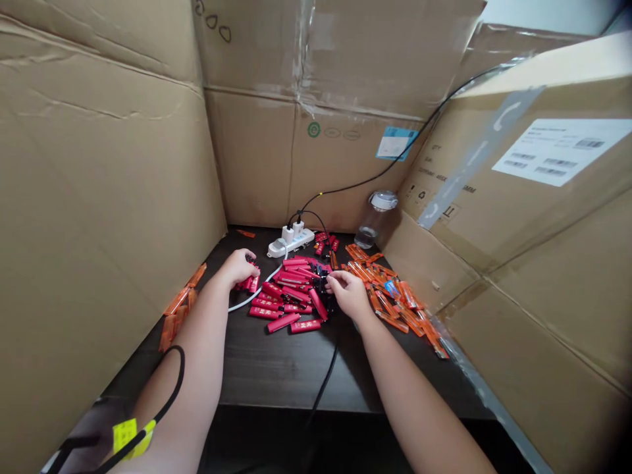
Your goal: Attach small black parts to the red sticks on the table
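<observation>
Mid-frame, the right hand (348,293) pinches a small dark piece (324,283) at the pile of flat red plastic sticks (291,297). The left hand (239,266) is curled shut over a few at the pile's left edge.

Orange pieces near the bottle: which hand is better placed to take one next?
Probably the right hand: it lies beside the orange pieces, while the left hand rests beyond the red pile.

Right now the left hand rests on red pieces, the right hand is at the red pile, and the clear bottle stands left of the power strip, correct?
No: the head view shows the clear bottle right of the power strip, not left. The left hand on red pieces and right hand at the red pile are correct.
</observation>
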`<move>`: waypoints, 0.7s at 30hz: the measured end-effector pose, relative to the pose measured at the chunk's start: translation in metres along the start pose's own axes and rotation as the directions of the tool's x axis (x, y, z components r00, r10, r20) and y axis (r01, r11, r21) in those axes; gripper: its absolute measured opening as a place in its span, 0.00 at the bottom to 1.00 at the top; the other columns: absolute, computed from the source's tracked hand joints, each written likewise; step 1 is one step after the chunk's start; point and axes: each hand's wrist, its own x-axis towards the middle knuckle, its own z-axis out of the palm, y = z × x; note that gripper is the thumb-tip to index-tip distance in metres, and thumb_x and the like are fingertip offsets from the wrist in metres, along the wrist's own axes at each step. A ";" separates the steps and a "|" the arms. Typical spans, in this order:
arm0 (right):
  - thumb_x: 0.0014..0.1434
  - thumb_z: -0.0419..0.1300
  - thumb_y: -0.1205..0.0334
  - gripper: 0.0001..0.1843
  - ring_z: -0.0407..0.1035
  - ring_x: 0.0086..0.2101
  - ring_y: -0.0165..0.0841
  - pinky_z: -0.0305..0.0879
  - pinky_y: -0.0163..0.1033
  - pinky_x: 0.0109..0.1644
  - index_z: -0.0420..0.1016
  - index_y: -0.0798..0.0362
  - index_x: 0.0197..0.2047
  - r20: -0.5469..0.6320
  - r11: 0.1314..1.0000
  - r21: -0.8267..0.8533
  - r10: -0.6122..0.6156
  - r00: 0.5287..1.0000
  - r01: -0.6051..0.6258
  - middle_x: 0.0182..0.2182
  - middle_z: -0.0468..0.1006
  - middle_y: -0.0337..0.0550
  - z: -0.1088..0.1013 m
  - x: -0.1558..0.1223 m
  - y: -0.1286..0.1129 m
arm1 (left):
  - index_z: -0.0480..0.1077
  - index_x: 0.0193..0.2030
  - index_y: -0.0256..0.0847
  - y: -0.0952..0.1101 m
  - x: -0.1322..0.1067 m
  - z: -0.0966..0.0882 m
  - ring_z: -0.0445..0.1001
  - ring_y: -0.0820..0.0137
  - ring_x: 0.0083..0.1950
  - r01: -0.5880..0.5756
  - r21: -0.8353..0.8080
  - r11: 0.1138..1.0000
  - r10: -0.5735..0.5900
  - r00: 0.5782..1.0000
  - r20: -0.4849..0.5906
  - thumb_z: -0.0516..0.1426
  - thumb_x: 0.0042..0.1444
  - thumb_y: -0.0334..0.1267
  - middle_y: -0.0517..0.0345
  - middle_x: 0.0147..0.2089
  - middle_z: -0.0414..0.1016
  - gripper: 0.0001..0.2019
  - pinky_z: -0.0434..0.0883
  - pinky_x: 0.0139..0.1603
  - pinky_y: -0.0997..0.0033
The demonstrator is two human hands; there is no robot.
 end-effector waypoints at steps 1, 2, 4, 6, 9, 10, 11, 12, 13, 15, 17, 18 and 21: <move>0.45 0.65 0.47 0.19 0.73 0.24 0.34 0.73 0.41 0.31 0.73 0.56 0.31 -0.007 1.000 -0.018 -0.009 1.000 0.009 0.21 0.76 0.42 -0.002 0.000 -0.001 | 0.70 0.43 0.37 -0.001 0.002 0.001 0.73 0.68 0.30 0.004 0.018 1.000 -0.004 1.000 -0.007 0.65 0.34 0.28 0.53 0.32 0.75 0.24 0.68 0.29 0.72; 0.46 0.64 0.46 0.20 0.73 0.24 0.34 0.73 0.41 0.31 0.73 0.56 0.31 -0.015 0.999 -0.034 -0.018 1.000 0.017 0.22 0.75 0.42 -0.004 -0.001 -0.001 | 0.70 0.43 0.37 -0.002 0.004 0.003 0.74 0.67 0.32 0.005 0.037 0.999 -0.004 1.000 -0.018 0.65 0.34 0.28 0.51 0.34 0.76 0.24 0.68 0.31 0.71; 0.48 0.62 0.45 0.20 0.72 0.25 0.35 0.72 0.42 0.30 0.73 0.55 0.32 -0.031 0.998 -0.058 -0.029 0.999 0.028 0.22 0.75 0.42 -0.007 -0.001 -0.002 | 0.70 0.43 0.37 -0.004 0.007 0.004 0.74 0.64 0.36 -0.003 0.082 0.997 0.007 0.999 -0.047 0.66 0.33 0.29 0.49 0.39 0.76 0.24 0.68 0.34 0.71; 0.50 0.60 0.45 0.19 0.72 0.25 0.36 0.72 0.41 0.29 0.73 0.55 0.32 -0.030 0.992 -0.108 -0.061 0.998 0.057 0.23 0.75 0.43 -0.010 -0.002 -0.001 | 0.71 0.42 0.38 -0.006 0.009 0.004 0.74 0.62 0.40 -0.011 0.129 0.992 0.020 0.998 -0.065 0.67 0.32 0.31 0.47 0.42 0.76 0.25 0.68 0.37 0.69; 0.54 0.58 0.46 0.18 0.71 0.26 0.36 0.70 0.41 0.29 0.73 0.54 0.33 0.009 0.961 -0.234 -0.151 0.988 0.149 0.24 0.75 0.45 -0.012 -0.003 0.003 | 0.71 0.42 0.40 -0.007 0.008 0.002 0.74 0.60 0.42 -0.009 0.184 0.983 0.024 0.997 -0.078 0.68 0.32 0.32 0.48 0.43 0.76 0.25 0.67 0.40 0.67; 0.55 0.57 0.47 0.17 0.70 0.26 0.35 0.70 0.41 0.29 0.73 0.54 0.33 0.028 0.947 -0.269 -0.177 0.984 0.178 0.24 0.75 0.45 -0.011 -0.003 0.004 | 0.71 0.43 0.41 -0.006 0.006 0.001 0.74 0.60 0.43 -0.010 0.196 0.980 0.028 0.995 -0.091 0.68 0.33 0.33 0.48 0.43 0.76 0.25 0.67 0.41 0.66; 0.55 0.57 0.47 0.17 0.70 0.26 0.35 0.69 0.40 0.29 0.73 0.54 0.33 0.044 0.937 -0.290 -0.193 0.980 0.197 0.24 0.75 0.45 -0.011 -0.004 0.004 | 0.71 0.44 0.42 -0.003 0.004 0.000 0.74 0.60 0.43 -0.020 0.198 0.980 0.043 0.992 -0.115 0.67 0.34 0.33 0.49 0.44 0.76 0.25 0.66 0.42 0.66; 0.56 0.57 0.48 0.16 0.69 0.26 0.35 0.68 0.40 0.28 0.73 0.54 0.33 0.059 0.931 -0.297 -0.203 0.977 0.211 0.24 0.74 0.44 -0.011 -0.005 0.003 | 0.71 0.44 0.42 0.000 0.001 0.000 0.73 0.61 0.44 -0.044 0.185 0.982 0.073 0.986 -0.149 0.67 0.36 0.33 0.49 0.44 0.76 0.24 0.66 0.43 0.66; 0.56 0.57 0.48 0.16 0.69 0.25 0.34 0.68 0.39 0.28 0.73 0.53 0.33 0.073 0.930 -0.292 -0.209 0.975 0.221 0.25 0.74 0.44 -0.010 -0.007 0.000 | 0.70 0.44 0.42 0.006 -0.003 0.002 0.73 0.61 0.43 -0.096 0.141 0.985 0.124 0.971 -0.205 0.66 0.37 0.34 0.51 0.43 0.75 0.23 0.66 0.43 0.66; 0.56 0.57 0.48 0.15 0.69 0.25 0.33 0.67 0.38 0.27 0.72 0.53 0.33 0.099 0.945 -0.240 -0.203 0.974 0.221 0.25 0.73 0.43 -0.007 -0.012 -0.009 | 0.69 0.43 0.40 0.021 -0.015 0.010 0.73 0.65 0.41 -0.289 -0.063 0.955 0.257 0.915 -0.312 0.65 0.39 0.35 0.53 0.41 0.75 0.21 0.67 0.44 0.67; 0.54 0.59 0.48 0.16 0.69 0.24 0.32 0.67 0.38 0.26 0.72 0.53 0.33 0.139 0.977 -0.128 -0.154 0.978 0.172 0.23 0.72 0.41 -0.005 -0.020 -0.021 | 0.67 0.44 0.39 0.040 -0.033 0.024 0.73 0.69 0.36 -0.413 -0.340 0.845 0.295 0.890 -0.348 0.64 0.43 0.38 0.57 0.37 0.74 0.20 0.69 0.41 0.68; 0.54 0.59 0.47 0.17 0.68 0.23 0.31 0.68 0.38 0.26 0.72 0.53 0.35 0.186 0.990 -0.058 -0.112 0.976 0.125 0.22 0.71 0.39 -0.003 -0.024 -0.028 | 0.66 0.43 0.39 0.050 -0.044 0.033 0.73 0.70 0.34 -0.452 -0.434 0.779 0.313 0.881 -0.355 0.63 0.44 0.38 0.58 0.35 0.73 0.19 0.69 0.40 0.68; 0.54 0.60 0.47 0.18 0.68 0.22 0.30 0.68 0.38 0.25 0.69 0.53 0.39 0.390 0.990 0.137 -0.075 0.918 0.023 0.24 0.72 0.38 0.002 -0.035 -0.041 | 0.66 0.40 0.39 0.073 -0.078 0.060 0.72 0.72 0.32 -0.490 -0.552 0.675 0.405 0.871 -0.279 0.64 0.44 0.38 0.60 0.33 0.72 0.17 0.70 0.39 0.69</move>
